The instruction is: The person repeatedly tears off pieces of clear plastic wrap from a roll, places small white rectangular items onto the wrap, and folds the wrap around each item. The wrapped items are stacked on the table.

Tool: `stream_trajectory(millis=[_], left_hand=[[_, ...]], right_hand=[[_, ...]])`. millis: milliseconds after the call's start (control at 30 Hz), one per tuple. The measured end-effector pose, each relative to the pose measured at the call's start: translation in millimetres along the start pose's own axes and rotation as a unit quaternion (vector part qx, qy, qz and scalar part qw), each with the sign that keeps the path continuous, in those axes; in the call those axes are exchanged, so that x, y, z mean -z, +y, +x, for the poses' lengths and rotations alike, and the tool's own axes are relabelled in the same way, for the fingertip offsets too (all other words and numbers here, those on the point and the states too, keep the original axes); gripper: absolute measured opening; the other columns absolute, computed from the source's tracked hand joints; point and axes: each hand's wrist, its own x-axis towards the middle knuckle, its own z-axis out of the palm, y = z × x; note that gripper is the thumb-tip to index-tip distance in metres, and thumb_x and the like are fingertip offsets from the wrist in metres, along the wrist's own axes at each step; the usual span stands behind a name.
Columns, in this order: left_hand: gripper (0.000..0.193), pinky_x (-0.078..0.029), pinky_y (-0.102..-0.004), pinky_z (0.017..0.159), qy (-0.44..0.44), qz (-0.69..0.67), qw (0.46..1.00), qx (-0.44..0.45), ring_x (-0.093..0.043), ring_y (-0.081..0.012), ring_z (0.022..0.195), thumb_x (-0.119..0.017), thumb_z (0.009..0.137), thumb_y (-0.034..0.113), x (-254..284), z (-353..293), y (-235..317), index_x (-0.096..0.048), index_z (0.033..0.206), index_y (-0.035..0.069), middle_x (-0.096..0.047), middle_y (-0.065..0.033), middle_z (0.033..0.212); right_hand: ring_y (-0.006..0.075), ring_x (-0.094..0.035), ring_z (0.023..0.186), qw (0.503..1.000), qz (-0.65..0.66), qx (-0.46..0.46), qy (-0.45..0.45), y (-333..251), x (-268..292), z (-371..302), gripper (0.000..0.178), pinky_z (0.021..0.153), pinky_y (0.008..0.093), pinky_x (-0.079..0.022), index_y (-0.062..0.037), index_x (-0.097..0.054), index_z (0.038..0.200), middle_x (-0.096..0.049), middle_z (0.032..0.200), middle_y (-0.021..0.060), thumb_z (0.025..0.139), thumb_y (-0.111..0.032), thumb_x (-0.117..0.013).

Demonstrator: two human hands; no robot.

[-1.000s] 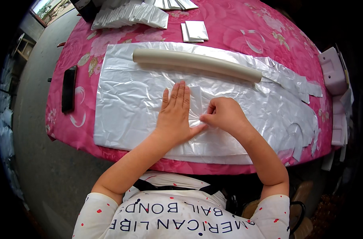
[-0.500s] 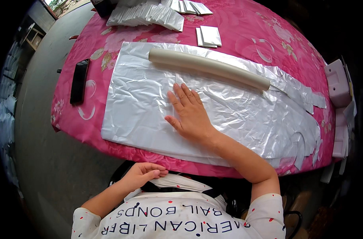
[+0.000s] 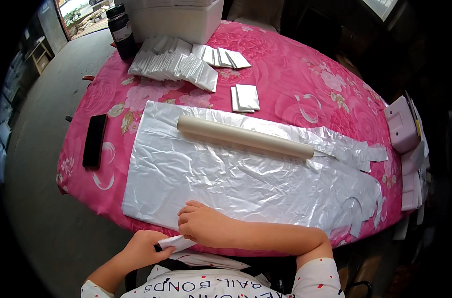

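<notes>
Below the near edge of the table, my left hand (image 3: 145, 247) grips a white folded piece (image 3: 177, 242) between thumb and fingers. My right hand (image 3: 203, 224) reaches across from the right, its fingers curled at the near edge of the sheets and close to the far end of that piece; what is under its fingers is hidden. A stack of flat, silvery-white plastic bags (image 3: 236, 184) with cut handles at the right end covers the near table. A pale cardboard-like tube (image 3: 245, 138) lies across the stack's far part.
On the pink flowered tablecloth (image 3: 265, 49) are a black phone (image 3: 94, 141), a heap of folded white packets (image 3: 173, 62) and two separate packets (image 3: 245, 98). A dark bottle (image 3: 120, 32) and a white box (image 3: 178, 22) stand at the far left. Pinkish-white containers (image 3: 402, 124) line the right edge.
My right hand has drawn back from the middle of the bags to their near edge. My left hand now holds a white folded piece. The view has tilted up, showing the bottle and box.
</notes>
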Motion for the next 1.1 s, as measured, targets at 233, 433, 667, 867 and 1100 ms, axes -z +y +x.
stream_trajectory(millis=[233, 433, 667, 867, 1100], left_hand=[[0.025, -0.051, -0.0255, 0.067, 0.057, -0.078, 0.993, -0.065, -0.064, -0.0151, 0.073, -0.073, 0.073, 0.012, 3.2, 11.6, 3.0, -0.067, 0.096, 0.004, -0.067, -0.0078, 0.084], [0.026, -0.051, -0.0278, 0.074, 0.0, 0.005, 0.994, -0.106, -0.065, -0.021, 0.082, -0.07, 0.076, 0.017, -0.6, 22.7, 1.3, -0.067, 0.098, 0.004, -0.067, -0.0099, 0.091], [0.03, -0.05, -0.0305, 0.076, -0.044, 0.041, 0.991, -0.122, -0.064, -0.0252, 0.086, -0.069, 0.078, 0.022, 1.6, 25.9, 3.7, -0.065, 0.103, 0.005, -0.066, -0.0119, 0.095], [0.027, -0.05, -0.0322, 0.076, -0.04, 0.047, 0.98, -0.188, -0.063, -0.0266, 0.086, -0.068, 0.079, 0.021, 0.5, 34.7, 12.7, -0.064, 0.101, 0.005, -0.066, -0.0121, 0.096], [0.06, -0.04, -0.0395, 0.095, 0.018, 0.12, 0.958, -0.26, -0.04, -0.0371, 0.121, -0.071, 0.075, 0.021, -33.6, 75.7, 48.2, -0.046, 0.127, 0.007, -0.038, -0.0194, 0.135]], right_hand=[[0.0146, -0.056, 0.077, 0.889, 0.238, -0.201, 0.335, 117.1, 102.1, -35.9, 0.012, 0.072, 0.0274, -0.044, -0.0035, -0.067, 0.088, -0.063, 0.083, 0.0023, 0.083, -0.015, -0.064], [0.0096, -0.056, 0.072, 0.783, 0.207, -0.365, 0.46, 235.3, 157.0, -53.7, 0.024, 0.068, 0.0253, -0.045, 0.001, -0.066, 0.096, -0.065, 0.079, 0.0044, 0.082, -0.018, -0.065], [0.0273, -0.061, 0.083, 0.788, -0.106, -0.445, 0.411, 216.0, 154.3, -48.6, 0.036, 0.076, 0.0345, -0.047, 0.0006, -0.064, 0.101, -0.064, 0.094, 0.0167, 0.076, -0.025, -0.068], [0.0261, -0.057, 0.089, 0.887, 0.004, -0.374, 0.271, 144.0, 131.5, -110.6, 0.044, 0.078, 0.033, -0.046, -0.0026, -0.061, 0.111, -0.061, 0.1, 0.0135, 0.075, -0.026, -0.071], [0.0281, -0.055, 0.089, 0.882, 0.008, -0.393, 0.261, 47.9, 49.8, -151.8, 0.047, 0.077, 0.0349, -0.046, -0.0017, -0.055, 0.119, -0.057, 0.096, 0.0144, 0.08, -0.026, -0.067]])
